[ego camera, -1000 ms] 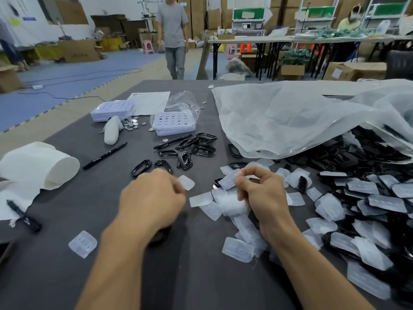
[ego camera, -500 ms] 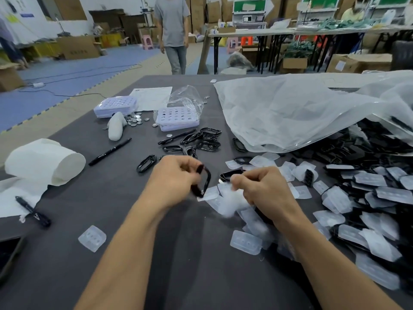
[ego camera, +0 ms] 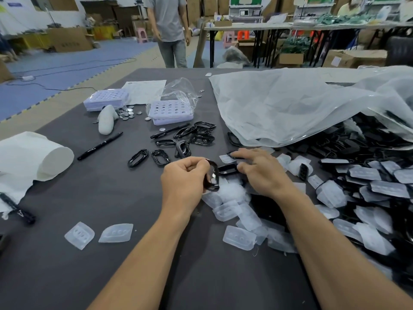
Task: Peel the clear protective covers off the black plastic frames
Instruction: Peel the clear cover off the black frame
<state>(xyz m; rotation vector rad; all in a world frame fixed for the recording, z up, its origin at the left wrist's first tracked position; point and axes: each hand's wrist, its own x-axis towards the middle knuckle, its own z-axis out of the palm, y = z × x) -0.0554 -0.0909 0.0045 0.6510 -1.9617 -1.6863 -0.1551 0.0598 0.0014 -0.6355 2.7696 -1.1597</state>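
My left hand (ego camera: 185, 182) grips a bare black plastic frame (ego camera: 212, 176), held upright at the table's middle. My right hand (ego camera: 261, 173) reaches forward with fingers stretched out, its fingertips touching a black frame (ego camera: 228, 168) lying on the table. Peeled clear covers (ego camera: 239, 238) lie heaped below and between my hands. Several peeled black frames (ego camera: 183, 139) are spread just beyond my hands. A large heap of covered frames (ego camera: 368, 189) fills the right side.
A big clear plastic bag (ego camera: 301, 104) drapes over the heap's far side. Two lilac trays (ego camera: 172, 111), coin cells (ego camera: 127, 113), a black marker (ego camera: 100, 145) and a white paper roll (ego camera: 33, 155) lie left. A person (ego camera: 169, 30) stands beyond the table's far edge.
My left hand lifted the bare frame up and right. My right hand let go of the peeled cover and reached forward to another frame. The person beyond the table came nearer.
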